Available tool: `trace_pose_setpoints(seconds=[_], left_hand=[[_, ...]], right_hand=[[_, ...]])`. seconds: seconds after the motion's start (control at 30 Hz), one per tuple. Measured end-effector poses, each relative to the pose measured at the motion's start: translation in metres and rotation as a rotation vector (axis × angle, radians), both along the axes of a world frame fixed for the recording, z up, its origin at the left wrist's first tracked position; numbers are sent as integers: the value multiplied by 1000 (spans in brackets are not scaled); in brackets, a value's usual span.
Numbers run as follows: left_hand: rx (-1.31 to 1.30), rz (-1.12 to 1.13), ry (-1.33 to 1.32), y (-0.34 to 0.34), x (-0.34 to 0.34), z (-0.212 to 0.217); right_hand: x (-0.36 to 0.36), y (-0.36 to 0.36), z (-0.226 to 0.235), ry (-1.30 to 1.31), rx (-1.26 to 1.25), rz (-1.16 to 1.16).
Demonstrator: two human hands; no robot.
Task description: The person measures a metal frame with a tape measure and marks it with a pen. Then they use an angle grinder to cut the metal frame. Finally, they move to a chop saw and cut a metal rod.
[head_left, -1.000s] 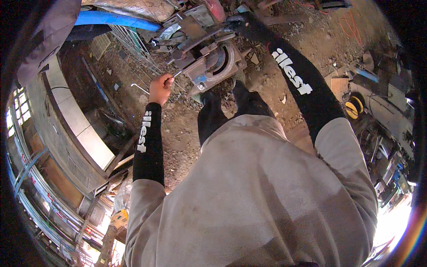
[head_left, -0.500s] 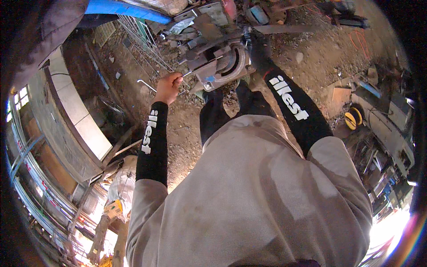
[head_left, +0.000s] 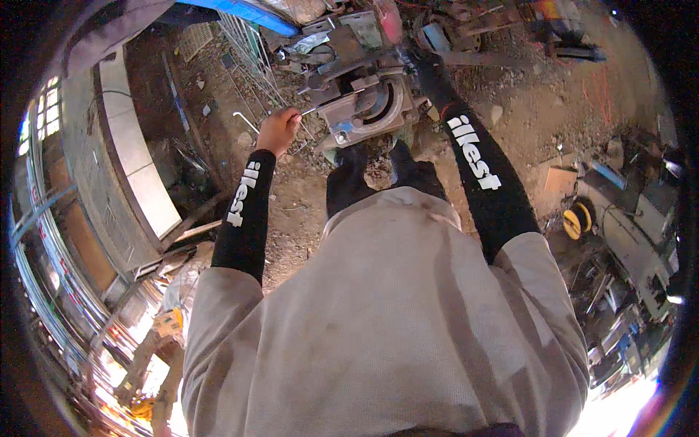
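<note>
A worn metal machine base with a curved slotted plate, like the base of a cut-off saw, sits on the ground between my feet. Closed round a thin metal rod, my left hand is just left of that base. The rod's far end reaches in among the clamp parts on the base. My right hand, in a dark glove, is at the far right corner of the machine. Its fingers look curled, but what they hold is lost in shadow. A hooked rod end shows to the left of my left hand.
Scrap metal pieces lie beyond the machine, beside a red object. Long thin rods stretch away at the far left. A pale-topped bench stands left; a yellow reel and grey metal casing are right.
My right hand has shifted a little away from me at the machine's far corner. My left hand stays closed on the rod beside the base. The whole view has tilted slightly.
</note>
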State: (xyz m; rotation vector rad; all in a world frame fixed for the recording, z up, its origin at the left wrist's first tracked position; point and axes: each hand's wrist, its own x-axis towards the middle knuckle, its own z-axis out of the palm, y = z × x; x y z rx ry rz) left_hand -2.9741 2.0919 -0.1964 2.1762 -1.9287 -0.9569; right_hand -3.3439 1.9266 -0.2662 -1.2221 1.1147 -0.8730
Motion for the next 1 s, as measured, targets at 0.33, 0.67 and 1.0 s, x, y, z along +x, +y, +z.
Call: trace_pose_setpoints(seconds=[0.33, 0.67, 1.0], left_hand=[[-709, 350, 87, 55, -58, 45], [-267, 91, -323, -46, -88, 70], [-212, -217, -465, -63, -82, 75]], right_hand=[[-47, 22, -43, 731, -887, 158], [-14, 1, -33, 1486, -774, -176], [70, -36, -103, 279, -176, -523]])
